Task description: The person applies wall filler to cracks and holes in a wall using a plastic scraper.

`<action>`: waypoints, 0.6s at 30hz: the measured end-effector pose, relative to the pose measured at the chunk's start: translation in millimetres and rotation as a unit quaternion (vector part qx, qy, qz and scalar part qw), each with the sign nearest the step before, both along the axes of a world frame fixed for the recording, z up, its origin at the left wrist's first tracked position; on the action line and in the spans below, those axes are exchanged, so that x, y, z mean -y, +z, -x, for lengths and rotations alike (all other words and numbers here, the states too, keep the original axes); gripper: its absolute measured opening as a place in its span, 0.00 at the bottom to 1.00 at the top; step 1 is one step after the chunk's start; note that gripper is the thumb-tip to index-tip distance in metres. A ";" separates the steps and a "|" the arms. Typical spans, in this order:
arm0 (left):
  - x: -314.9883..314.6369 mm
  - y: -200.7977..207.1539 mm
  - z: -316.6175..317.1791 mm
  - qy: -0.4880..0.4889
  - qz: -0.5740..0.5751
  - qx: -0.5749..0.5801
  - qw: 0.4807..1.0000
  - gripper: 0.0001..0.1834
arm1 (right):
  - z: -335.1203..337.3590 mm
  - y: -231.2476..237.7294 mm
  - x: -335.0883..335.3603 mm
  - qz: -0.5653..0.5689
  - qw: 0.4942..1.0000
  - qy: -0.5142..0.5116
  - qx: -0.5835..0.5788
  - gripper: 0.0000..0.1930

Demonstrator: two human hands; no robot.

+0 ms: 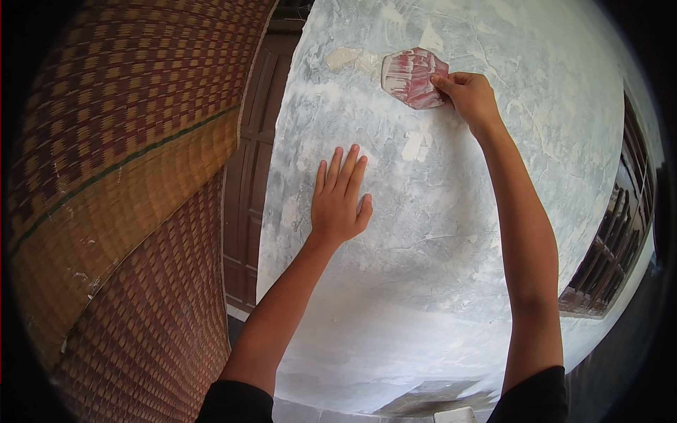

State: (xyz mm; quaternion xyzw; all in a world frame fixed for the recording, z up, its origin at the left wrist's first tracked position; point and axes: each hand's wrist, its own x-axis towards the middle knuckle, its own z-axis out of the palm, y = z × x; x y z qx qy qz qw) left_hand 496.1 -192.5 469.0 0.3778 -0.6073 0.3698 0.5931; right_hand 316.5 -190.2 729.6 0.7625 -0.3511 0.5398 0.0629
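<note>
My right hand [467, 97] is raised to the upper part of a grey and white plastered wall [437, 211]. Between its thumb and fingers it pinches the right edge of a flat, reddish, many-sided scraper [415, 77] smeared with white paste. The scraper lies against the wall. Just left of it is a patch of wet, beige filler [345, 60]. Lower and to the left, my left hand [340, 197] rests flat on the wall, fingers stretched out and holding nothing. White streaks and rough spots mark the plaster around both hands.
Woven brown and tan mats [134, 141] hang along the left. Behind them stands a dark brown panelled door [255, 162]. A window with dark slats [610, 233] is set in the wall at the right. A pale block-like object [455, 416] shows at the bottom edge.
</note>
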 end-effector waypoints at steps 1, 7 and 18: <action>0.1 0.1 -0.4 -0.001 0.001 0.000 1.000 0.35 | 0.9 2.0 0.5 0.000 1.000 0.000 0.000 0.16; 1.6 -1.1 -3.3 -0.002 0.003 0.003 1.000 0.35 | 0.6 7.9 -18.2 -0.040 0.998 -0.033 -0.036 0.15; 1.9 -2.1 0.2 -0.007 0.008 0.002 1.000 0.36 | 49.3 4.9 -28.0 -0.114 0.989 0.091 -0.032 0.13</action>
